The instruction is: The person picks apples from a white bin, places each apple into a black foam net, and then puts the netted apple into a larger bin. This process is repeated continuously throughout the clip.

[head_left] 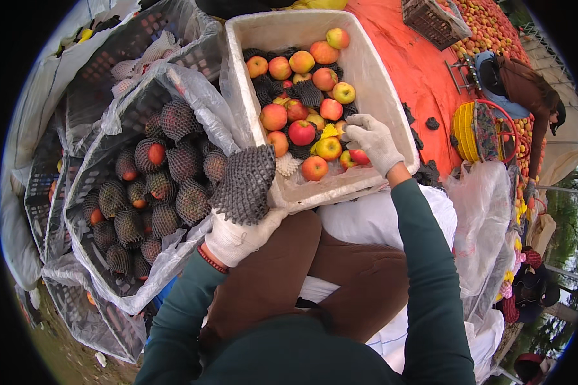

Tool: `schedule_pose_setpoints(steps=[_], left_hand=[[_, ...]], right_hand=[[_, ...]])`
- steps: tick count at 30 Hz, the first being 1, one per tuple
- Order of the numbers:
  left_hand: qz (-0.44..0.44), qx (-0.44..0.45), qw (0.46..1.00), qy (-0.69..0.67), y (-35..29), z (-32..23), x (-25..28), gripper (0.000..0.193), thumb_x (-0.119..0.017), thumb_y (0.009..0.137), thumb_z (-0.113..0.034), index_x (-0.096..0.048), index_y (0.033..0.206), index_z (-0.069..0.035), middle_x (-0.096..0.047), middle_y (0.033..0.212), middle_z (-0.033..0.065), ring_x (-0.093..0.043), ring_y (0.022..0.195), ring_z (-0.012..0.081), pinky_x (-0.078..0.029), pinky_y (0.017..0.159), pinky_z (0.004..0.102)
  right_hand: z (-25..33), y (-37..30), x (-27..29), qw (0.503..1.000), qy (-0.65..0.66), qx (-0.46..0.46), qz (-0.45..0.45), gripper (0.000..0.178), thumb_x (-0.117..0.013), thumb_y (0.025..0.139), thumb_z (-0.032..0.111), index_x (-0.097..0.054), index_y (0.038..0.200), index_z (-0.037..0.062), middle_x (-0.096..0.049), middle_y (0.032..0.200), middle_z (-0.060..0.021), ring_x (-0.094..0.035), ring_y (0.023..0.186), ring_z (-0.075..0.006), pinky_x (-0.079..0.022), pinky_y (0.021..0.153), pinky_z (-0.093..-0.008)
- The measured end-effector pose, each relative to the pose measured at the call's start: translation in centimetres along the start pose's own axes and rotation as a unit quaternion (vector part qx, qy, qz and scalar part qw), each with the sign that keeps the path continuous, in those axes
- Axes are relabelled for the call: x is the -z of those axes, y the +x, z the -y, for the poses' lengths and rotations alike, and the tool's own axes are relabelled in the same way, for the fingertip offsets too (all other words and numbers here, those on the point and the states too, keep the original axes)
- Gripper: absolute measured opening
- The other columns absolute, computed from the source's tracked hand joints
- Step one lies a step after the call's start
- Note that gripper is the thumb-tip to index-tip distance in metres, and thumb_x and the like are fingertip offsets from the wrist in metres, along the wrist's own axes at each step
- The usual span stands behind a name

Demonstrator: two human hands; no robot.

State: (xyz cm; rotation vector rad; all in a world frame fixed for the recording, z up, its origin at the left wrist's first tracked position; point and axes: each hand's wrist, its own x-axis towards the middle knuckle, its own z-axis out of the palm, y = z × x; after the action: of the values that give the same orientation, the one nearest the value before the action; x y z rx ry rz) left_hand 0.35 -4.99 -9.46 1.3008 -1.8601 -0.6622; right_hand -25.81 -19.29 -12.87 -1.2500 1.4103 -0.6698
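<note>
My left hand [243,236], in a white glove, grips a bunch of black foam net sleeves [245,183] beside the near left corner of a white bin [392,106]. Inside the bin lie several red and yellow apples [302,133], with loose black foam nets [306,93] among them. My right hand [372,140], gloved too, hovers over the bin's right side, its fingers bent and apart with nothing seen in them. Just below it is a red apple [359,156]. To the left, a plastic-lined crate [77,212] holds several netted apples [164,186].
More lined crates [45,186] stand at the far left, one with white foam nets [149,56]. An orange tarp [392,38] spreads beyond the bin. At the right are a yellow basket [467,131], clear plastic sheeting [481,218], a bending person [526,90] and a large apple heap [488,29].
</note>
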Motion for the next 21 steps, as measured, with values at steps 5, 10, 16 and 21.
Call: schedule_pose_setpoints(steps=[5, 10, 16, 21], left_hand=[[0.056, -0.041, 0.987, 0.147, -0.4, 1.8, -3.8, 0.056, -0.069, 0.07, -0.026, -0.052, 0.121, -0.01, -0.051, 0.119, 0.0147, -0.042, 0.116, 0.0379, -0.025, 0.098, 0.0598], [0.098, -0.033, 0.983, 0.149, 0.0, 1.9, -3.7, 0.052, -0.069, 0.072, -0.028, -0.055, 0.12, -0.011, -0.046, 0.13, 0.0144, -0.036, 0.125, 0.0399, -0.02, 0.102, 0.0607], [0.087, -0.029, 0.976, 0.199, -0.4, 1.9, -4.4, 0.047, -0.062, 0.076, -0.03, -0.055, 0.12, -0.014, -0.048, 0.126, 0.0145, -0.042, 0.119, 0.0366, -0.026, 0.101, 0.0584], [0.087, -0.037, 0.98, 0.176, -0.1, 1.5, -3.6, 0.049, -0.063, 0.074, -0.031, -0.055, 0.12, -0.014, -0.048, 0.125, 0.013, -0.042, 0.118, 0.0366, -0.025, 0.098, 0.0621]], right_hand=[[-4.1, 9.7, -4.6, 0.932, -0.333, 0.116, 0.08, 0.041, -0.06, 0.075, 0.025, -0.058, 0.108, 0.0007, -0.061, 0.102, -0.02, -0.059, 0.096, -0.0323, -0.046, 0.084, -0.0368], [-3.5, 14.4, -12.9, 0.864, -0.461, 0.145, 0.143, 0.038, -0.057, 0.076, 0.025, -0.056, 0.109, 0.0064, -0.053, 0.114, -0.0204, -0.055, 0.102, -0.0354, -0.045, 0.087, -0.0397], [-5.0, 15.4, -16.3, 0.835, -0.516, 0.141, 0.128, 0.04, -0.062, 0.071, 0.02, -0.055, 0.109, 0.0077, -0.052, 0.111, -0.0198, -0.054, 0.1, -0.0409, -0.047, 0.085, -0.0446], [-2.8, 14.5, -11.8, 0.959, -0.228, 0.121, 0.118, 0.057, -0.063, 0.072, 0.032, -0.051, 0.12, 0.0041, -0.051, 0.118, -0.0225, -0.059, 0.098, -0.0315, -0.048, 0.085, -0.0378]])
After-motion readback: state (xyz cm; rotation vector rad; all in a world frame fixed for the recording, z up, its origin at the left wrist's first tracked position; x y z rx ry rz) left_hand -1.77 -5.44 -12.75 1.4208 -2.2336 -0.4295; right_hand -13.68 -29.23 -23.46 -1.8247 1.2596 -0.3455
